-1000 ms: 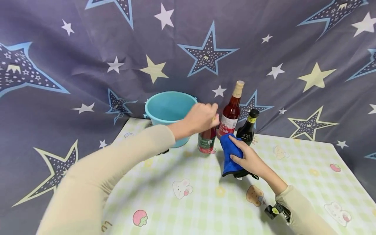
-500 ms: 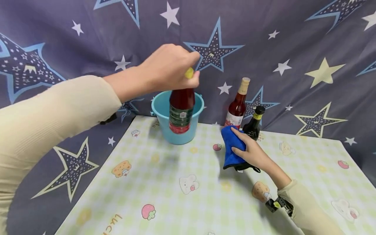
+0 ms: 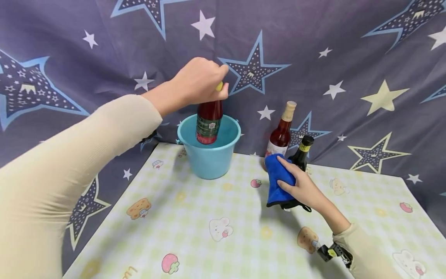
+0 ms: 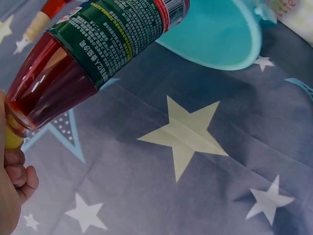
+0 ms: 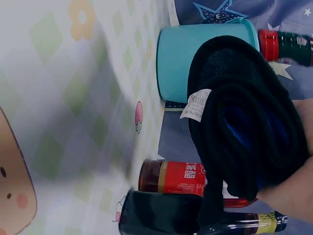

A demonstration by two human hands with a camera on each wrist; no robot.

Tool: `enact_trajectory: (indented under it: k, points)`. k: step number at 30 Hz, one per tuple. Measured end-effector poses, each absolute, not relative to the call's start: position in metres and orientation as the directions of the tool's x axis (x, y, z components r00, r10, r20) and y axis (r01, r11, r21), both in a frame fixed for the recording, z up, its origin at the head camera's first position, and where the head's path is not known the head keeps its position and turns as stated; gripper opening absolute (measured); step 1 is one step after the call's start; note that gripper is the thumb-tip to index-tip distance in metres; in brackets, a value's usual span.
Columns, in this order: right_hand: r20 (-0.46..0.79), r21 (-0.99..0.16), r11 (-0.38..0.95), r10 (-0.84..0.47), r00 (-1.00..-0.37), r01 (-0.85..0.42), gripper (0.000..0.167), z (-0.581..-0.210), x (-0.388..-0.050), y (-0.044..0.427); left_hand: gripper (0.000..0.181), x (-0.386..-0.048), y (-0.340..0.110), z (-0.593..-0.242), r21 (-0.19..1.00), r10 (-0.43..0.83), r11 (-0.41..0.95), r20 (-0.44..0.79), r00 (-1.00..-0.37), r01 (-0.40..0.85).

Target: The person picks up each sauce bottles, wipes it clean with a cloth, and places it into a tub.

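Observation:
My left hand (image 3: 203,81) grips a red sauce bottle by its yellow-capped neck. The bottle (image 3: 209,124) has a green label and hangs over the mouth of the light blue bucket (image 3: 210,161); in the right wrist view its base is level with the rim. In the left wrist view the red bottle (image 4: 73,68) shows dark red sauce and a printed label, with the fingers (image 4: 17,171) at the cap. A folded blue cloth (image 3: 278,182) with black edging is held in my right hand (image 3: 301,186), low over the table in front of two bottles.
Behind the cloth stand a tall reddish-brown bottle (image 3: 280,135) with a cream cap and a dark bottle (image 3: 302,153) with a black cap. A star-printed curtain (image 3: 334,58) hangs behind the checked tablecloth (image 3: 195,217).
My left hand has lifted the red sauce bottle from beside the tall bottle and carried it left, over the bucket. The right hand keeps the cloth in about the same place.

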State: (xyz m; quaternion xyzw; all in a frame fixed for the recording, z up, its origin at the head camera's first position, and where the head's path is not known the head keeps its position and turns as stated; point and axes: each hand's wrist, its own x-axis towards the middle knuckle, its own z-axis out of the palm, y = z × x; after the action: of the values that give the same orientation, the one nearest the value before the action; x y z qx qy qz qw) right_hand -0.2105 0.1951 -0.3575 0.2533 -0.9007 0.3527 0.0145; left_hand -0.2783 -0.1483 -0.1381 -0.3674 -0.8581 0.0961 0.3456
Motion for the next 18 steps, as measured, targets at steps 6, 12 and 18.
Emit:
enact_trajectory:
  k: [6,12,18]
  points:
    - [0.213,-0.624,0.618,-0.454,-0.865,-0.478,0.071,-0.363,-0.213,0.198,0.028,-0.309,-0.14,-0.146,-0.393,0.678,0.73,0.522,-0.518,0.559]
    - [0.214,-0.621,0.618,-0.458,-0.863,-0.482,0.071,-0.365,-0.216,0.203,0.029,-0.335,-0.136,-0.163,-0.365,0.657,0.751,0.493,-0.57,0.551]
    - [0.19,-0.632,0.619,-0.46,-0.867,-0.467,0.07,-0.37,-0.216,0.205,0.027,-0.354,-0.141,-0.192,-0.352,0.668,0.744,0.413,-0.618,0.568]
